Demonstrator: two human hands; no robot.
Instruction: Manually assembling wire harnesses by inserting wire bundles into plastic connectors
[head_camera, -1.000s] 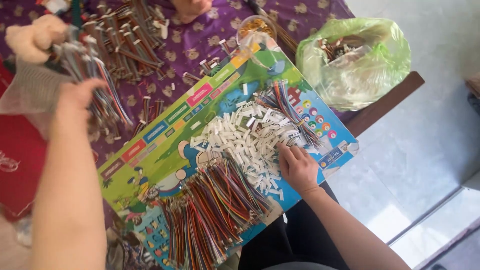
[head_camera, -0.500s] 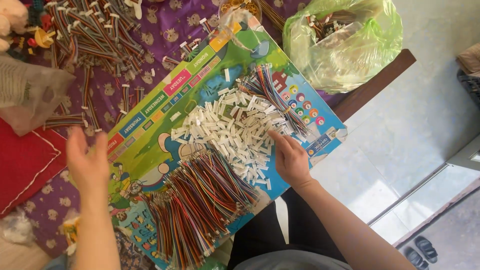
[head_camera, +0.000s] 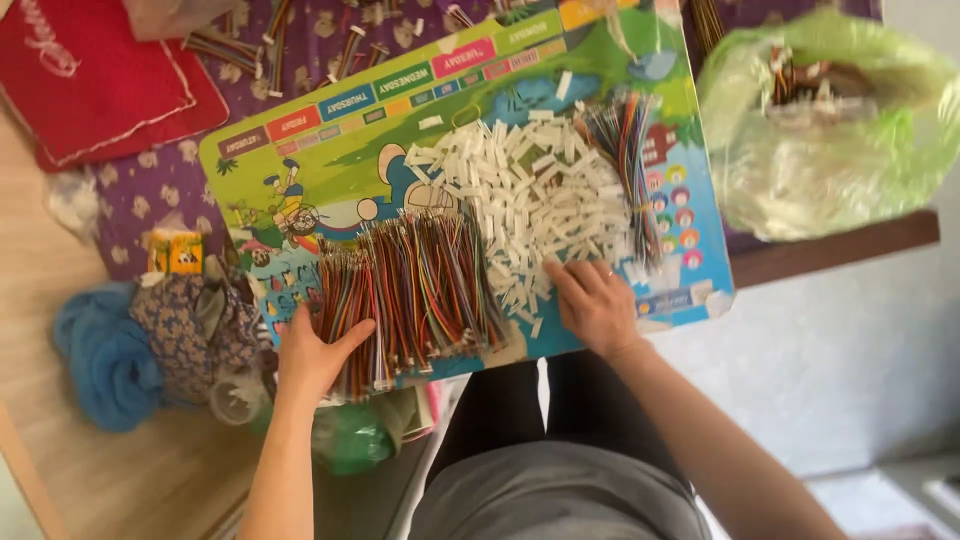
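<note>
A colourful picture board (head_camera: 330, 150) lies across my lap and the table edge. On it lie a wide bundle of multicoloured wires (head_camera: 420, 285) and a heap of small white plastic connectors (head_camera: 530, 200). My left hand (head_camera: 315, 350) grips the left end of the wire bundle, thumb over the wires. My right hand (head_camera: 595, 300) rests flat, fingers together, on the near edge of the white connector heap. A smaller bunch of coloured wires (head_camera: 630, 150) lies at the board's right side.
A green plastic bag (head_camera: 830, 140) with wired parts sits at the right on a dark table edge. A red cushion (head_camera: 90, 80), a blue cloth (head_camera: 100, 355) and patterned fabric (head_camera: 190, 320) lie to the left. More wire bundles (head_camera: 240, 45) rest on purple cloth above.
My left hand let go of a wire bundle held high at the left and came down onto the large wire bundle on the board. The view shifted; the right hand stayed on the connectors.
</note>
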